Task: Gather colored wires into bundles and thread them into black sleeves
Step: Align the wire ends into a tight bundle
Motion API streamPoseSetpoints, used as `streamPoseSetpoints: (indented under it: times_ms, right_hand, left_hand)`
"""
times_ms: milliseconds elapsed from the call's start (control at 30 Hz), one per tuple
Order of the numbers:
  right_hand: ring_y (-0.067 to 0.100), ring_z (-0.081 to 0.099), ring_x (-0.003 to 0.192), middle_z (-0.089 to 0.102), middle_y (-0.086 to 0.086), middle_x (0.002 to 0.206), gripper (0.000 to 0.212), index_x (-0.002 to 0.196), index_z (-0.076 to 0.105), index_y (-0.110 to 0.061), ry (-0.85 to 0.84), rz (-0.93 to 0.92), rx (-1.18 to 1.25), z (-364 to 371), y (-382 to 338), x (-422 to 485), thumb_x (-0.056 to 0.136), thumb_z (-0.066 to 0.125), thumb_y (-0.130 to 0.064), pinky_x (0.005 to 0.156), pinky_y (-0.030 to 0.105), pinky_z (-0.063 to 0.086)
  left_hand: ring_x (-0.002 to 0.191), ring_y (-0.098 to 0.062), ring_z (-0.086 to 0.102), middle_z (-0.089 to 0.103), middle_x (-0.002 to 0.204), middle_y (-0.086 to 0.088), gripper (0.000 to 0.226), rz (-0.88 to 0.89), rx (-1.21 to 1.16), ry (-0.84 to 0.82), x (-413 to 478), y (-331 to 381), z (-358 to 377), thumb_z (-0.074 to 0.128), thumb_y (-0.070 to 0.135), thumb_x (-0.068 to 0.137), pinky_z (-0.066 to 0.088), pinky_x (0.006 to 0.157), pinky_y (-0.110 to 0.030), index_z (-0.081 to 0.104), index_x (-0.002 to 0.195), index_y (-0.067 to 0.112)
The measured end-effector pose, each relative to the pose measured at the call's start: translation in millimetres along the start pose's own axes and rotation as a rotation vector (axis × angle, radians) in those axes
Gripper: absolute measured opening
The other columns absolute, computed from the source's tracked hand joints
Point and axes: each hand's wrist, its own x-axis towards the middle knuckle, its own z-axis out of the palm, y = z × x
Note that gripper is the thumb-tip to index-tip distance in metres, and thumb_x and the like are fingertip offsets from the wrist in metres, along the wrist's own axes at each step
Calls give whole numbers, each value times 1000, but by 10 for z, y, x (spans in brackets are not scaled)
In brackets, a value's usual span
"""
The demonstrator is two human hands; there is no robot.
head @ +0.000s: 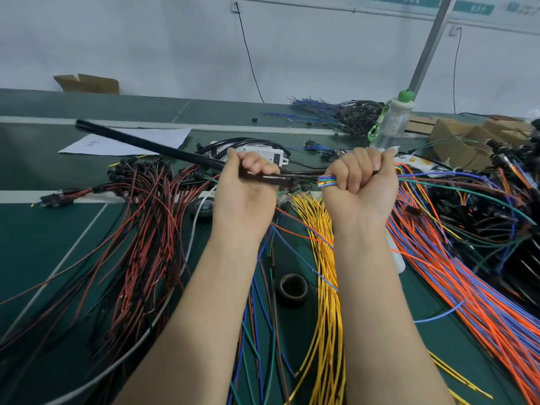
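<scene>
My left hand (248,185) grips a long black sleeve (152,148) that slants up and away to the far left. Its near end points right toward my other hand. My right hand (361,182) holds a tight bundle of colored wires (326,181) in a fist, with the blue, green and yellow ends sticking out to the left. The bundle's tails fan out to the right behind that fist. A short gap with small black connectors lies between the sleeve's end and the wire ends.
Red-black wires (140,229) sprawl at left, yellow wires (324,287) in the middle, orange and blue wires (467,282) at right on the green bench (43,244). A tape roll (293,286), a plastic bottle (391,121), paper (128,141) and cardboard boxes (455,141) lie around.
</scene>
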Motion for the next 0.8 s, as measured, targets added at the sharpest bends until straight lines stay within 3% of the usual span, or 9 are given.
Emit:
streamPoseSetpoints:
  times_ms: [100,333,533,600,667,733,800]
  right_hand:
    - [10,4,39,13,-5,40,65,44,36,-15,-11,20,-53,21,78,-9,103,28,-39,31,20,11]
    - [11,4,38,22,-4,34,65,43,36,-15,-28,0,-47,41,97,-21,103,29,-40,31,20,12]
    - [11,3,39,20,-4,35,64,43,34,-15,9,-72,-65,38,107,-21,103,30,-37,30,21,13]
    - [12,4,39,20,-4,36,63,44,33,-15,22,-102,-57,21,86,-11,103,30,-37,29,21,14]
    - [12,4,39,20,-4,36,61,45,33,-15,22,-118,-30,12,50,-3,102,30,-37,30,21,13]
    - [11,4,38,20,-4,36,61,46,33,-14,29,-142,-14,-4,-11,14,102,29,-38,30,20,14]
    - [11,7,33,20,-4,36,61,45,33,-14,35,-159,-7,-8,-77,4,101,30,-37,29,20,14]
  left_hand:
    - [44,-9,35,38,52,4,38,3,-60,25,-31,-43,90,32,27,103,35,50,-19,39,68,13]
    - [44,-9,33,34,54,4,37,-30,-68,99,-74,-144,112,32,27,103,36,45,-19,38,70,14]
    - [49,-10,35,36,56,2,38,-51,-70,144,-86,-214,107,32,26,104,34,56,-20,39,68,13]
    - [54,-10,45,45,60,2,36,-95,5,138,-98,-228,100,35,27,103,40,62,-23,42,70,14]
    - [63,-10,54,56,70,2,33,-192,238,118,-103,-228,74,42,32,100,43,68,-27,46,71,17]
    - [66,-10,55,60,76,3,29,-301,527,45,-112,-220,48,49,33,96,44,65,-25,52,72,18]
    - [61,-8,56,61,72,1,22,-357,606,-23,-126,-223,24,52,26,94,50,61,-21,59,76,14]
